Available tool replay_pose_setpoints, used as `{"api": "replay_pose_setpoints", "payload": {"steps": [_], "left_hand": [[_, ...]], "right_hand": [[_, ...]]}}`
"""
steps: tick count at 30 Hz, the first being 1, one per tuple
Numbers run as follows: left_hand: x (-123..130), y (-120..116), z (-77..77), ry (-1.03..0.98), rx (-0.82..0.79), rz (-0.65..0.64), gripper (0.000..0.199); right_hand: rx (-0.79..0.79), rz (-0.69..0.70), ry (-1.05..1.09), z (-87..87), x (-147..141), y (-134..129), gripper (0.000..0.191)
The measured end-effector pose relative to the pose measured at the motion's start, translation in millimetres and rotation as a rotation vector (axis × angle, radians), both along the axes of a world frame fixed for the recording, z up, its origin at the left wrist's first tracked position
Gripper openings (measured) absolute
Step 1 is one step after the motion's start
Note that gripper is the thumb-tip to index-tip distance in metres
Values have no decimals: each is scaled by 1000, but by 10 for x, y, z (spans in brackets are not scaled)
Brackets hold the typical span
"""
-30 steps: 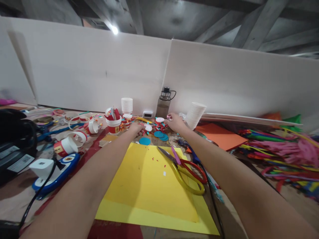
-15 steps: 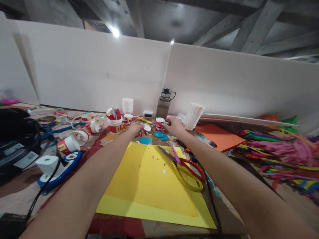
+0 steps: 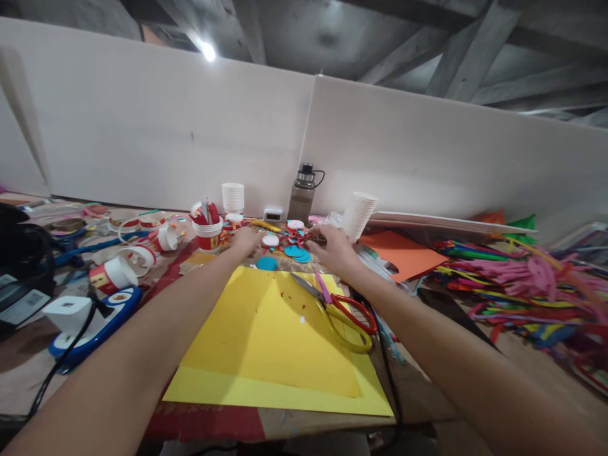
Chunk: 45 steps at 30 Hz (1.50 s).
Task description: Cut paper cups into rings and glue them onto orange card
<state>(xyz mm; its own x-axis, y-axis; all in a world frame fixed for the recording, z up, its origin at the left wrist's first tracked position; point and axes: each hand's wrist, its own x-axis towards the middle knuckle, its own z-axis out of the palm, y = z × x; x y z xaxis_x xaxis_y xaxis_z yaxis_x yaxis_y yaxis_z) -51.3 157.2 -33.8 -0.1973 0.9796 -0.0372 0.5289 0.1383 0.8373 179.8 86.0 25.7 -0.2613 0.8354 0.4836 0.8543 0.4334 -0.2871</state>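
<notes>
My left hand (image 3: 247,242) reaches to the far side of the table, its fingers loosely apart beside a small red paper craft piece with a white round top (image 3: 270,240). Opposite it, my right hand (image 3: 331,246) has thumb and fingers spread at the right of another red craft piece with a white top (image 3: 295,225). Whether its fingertips touch that piece is hard to make out. Blue paper discs (image 3: 297,253) lie between the hands, and a single blue disc (image 3: 266,263) lies nearer. Yellow sheets (image 3: 266,342) lie in front, with large scissors (image 3: 342,316) on their right side.
A water bottle (image 3: 301,196) and stacked white cups (image 3: 360,216) stand at the back. Left are a red-and-white cup of tools (image 3: 208,234), tipped cups (image 3: 114,273) and a blue-white power strip (image 3: 95,323). Orange paper (image 3: 403,253) and colourful pipe cleaners (image 3: 517,278) lie right.
The view has shifted slightly to the right. My left hand has drawn a little away from the white-topped piece next to it; my right hand's fingers are more spread.
</notes>
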Motion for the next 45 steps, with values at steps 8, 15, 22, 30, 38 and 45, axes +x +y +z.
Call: {"api": "replay_pose_setpoints", "payload": {"steps": [8, 15, 22, 30, 38, 45], "left_hand": [[75, -622, 187, -335, 205, -40, 26], [97, -1334, 157, -330, 307, -222, 23], [173, -1825, 264, 478, 988, -804, 21], [155, -1785, 226, 541, 1062, -840, 20], [160, -1764, 187, 519, 997, -873, 20], [152, -1759, 188, 498, 1020, -871, 18]], "right_hand": [[-58, -134, 99, 105, -103, 234, 33], [-87, -254, 0, 91, -227, 413, 31], [-145, -338, -138, -21, -354, 897, 40], [-172, -343, -202, -135, -490, 1098, 51], [-93, -334, -204, -108, -509, 1089, 42], [33, -254, -96, 23, -728, 857, 43]]}}
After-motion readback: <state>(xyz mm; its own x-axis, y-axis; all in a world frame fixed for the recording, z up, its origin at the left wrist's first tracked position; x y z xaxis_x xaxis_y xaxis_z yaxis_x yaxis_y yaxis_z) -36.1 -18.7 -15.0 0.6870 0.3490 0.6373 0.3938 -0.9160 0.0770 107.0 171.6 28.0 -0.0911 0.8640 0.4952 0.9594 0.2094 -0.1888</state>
